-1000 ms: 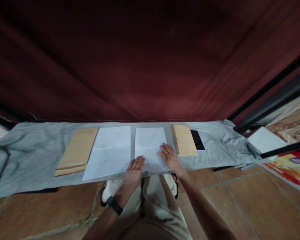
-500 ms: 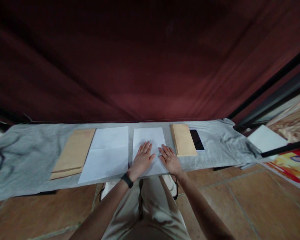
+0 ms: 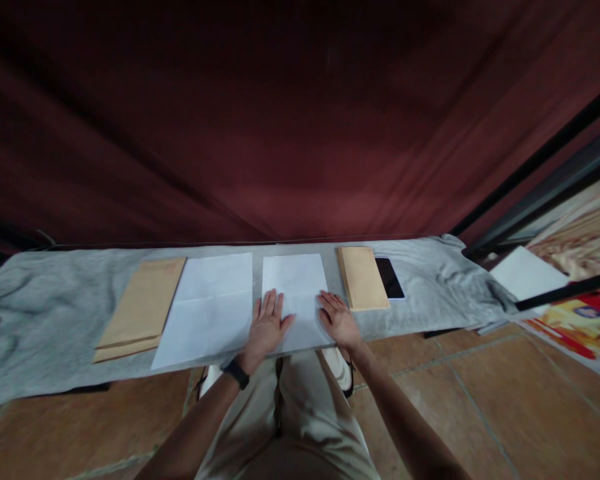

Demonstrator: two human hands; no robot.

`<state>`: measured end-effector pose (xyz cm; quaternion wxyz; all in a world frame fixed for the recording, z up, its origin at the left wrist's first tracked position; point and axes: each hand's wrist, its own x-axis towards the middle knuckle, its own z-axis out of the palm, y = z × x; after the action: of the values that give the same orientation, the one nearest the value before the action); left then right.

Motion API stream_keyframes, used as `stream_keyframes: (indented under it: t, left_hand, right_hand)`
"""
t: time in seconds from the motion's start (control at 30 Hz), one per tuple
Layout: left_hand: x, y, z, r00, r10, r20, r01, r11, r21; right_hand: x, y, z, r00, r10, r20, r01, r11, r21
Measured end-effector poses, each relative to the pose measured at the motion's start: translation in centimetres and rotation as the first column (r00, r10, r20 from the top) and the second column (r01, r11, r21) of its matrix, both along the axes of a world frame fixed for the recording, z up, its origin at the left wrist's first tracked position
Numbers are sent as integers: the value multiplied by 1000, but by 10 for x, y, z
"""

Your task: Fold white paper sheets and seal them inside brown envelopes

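Both my hands lie flat on a folded white sheet [image 3: 296, 283] at the middle of a bench covered with grey cloth [image 3: 55, 293]. My left hand [image 3: 266, 327], with a black wristband, presses the sheet's left edge, fingers stretched out. Fingers spread, my right hand [image 3: 337, 320] rests on the sheet's right near corner. A larger creased white sheet [image 3: 207, 307] lies just to the left. Brown envelopes [image 3: 140, 308] lie further left, and a second stack of brown envelopes [image 3: 361, 277] sits right of my right hand.
A black phone [image 3: 390, 278] lies beside the right envelope stack. A dark red curtain [image 3: 300, 120] hangs behind the bench. White paper [image 3: 526, 272] and a colourful printed sheet [image 3: 580, 333] lie at the far right, near black metal bars. Tiled floor [image 3: 480, 393] lies below.
My left hand went from the sheet's near edge up onto its middle, then slid left to its left edge. My right hand has stayed on the right near corner.
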<state>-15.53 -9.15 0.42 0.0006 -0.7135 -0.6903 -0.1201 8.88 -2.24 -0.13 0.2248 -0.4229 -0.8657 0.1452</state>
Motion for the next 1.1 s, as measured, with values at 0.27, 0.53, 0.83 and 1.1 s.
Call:
stream_keyframes:
  t: [0.27, 0.53, 0.83, 1.1]
  left_hand:
    - [-5, -63, 15, 964, -264, 4, 264, 963, -59]
    - [-24, -49, 29, 945, -235, 227, 263, 960, -100]
    - [-34, -65, 26, 874, -220, 433, 244, 970, -1]
    - [-61, -40, 18, 784, -109, 611, 139, 990, -2]
  right_hand:
    - [2, 0, -2, 991, -9, -134, 6, 1000, -25]
    - [33, -7, 6, 961, 45, -274, -102, 975, -197]
    - [53, -45, 9, 971, 131, -202, -162, 976, -143]
    - [36, -35, 18, 923, -83, -375, -35, 954, -297]
